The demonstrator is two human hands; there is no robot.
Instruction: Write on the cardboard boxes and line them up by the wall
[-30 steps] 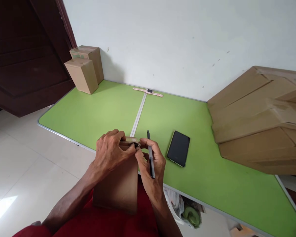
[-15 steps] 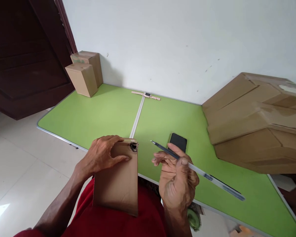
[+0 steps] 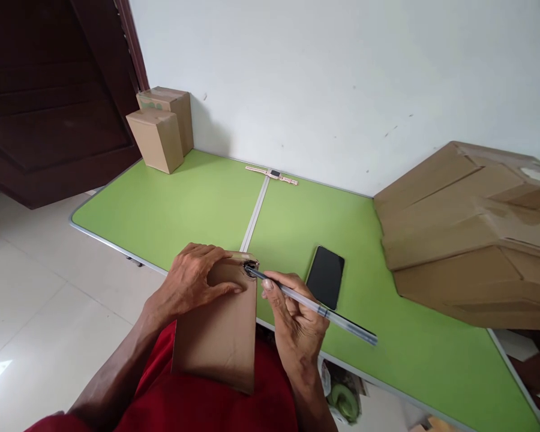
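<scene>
Cardboard box (image 3: 216,345) reaches bodyward from left hand (image 3: 193,279), whose thumb and fingers clamp its upper part. Right hand (image 3: 299,324), just beside, pinches pen (image 3: 312,305), tip at dark hole (image 3: 252,264) between the hands. Phone (image 3: 326,276) lies just beyond right hand; watch (image 3: 274,174) well beyond both.

A room in a home is suggested by the dark panelled door (image 3: 49,90), the scuffed white wall (image 3: 306,72) and the pale tiled floor (image 3: 40,270). A light green table (image 3: 184,204) is set against the wall, with two cartons (image 3: 155,141) placed at its far left corner, bulky cardboard (image 3: 459,228) along its right edge and a watch (image 3: 274,174) laid at its far edge. Whether the room is used for living or storage cannot be told.
</scene>
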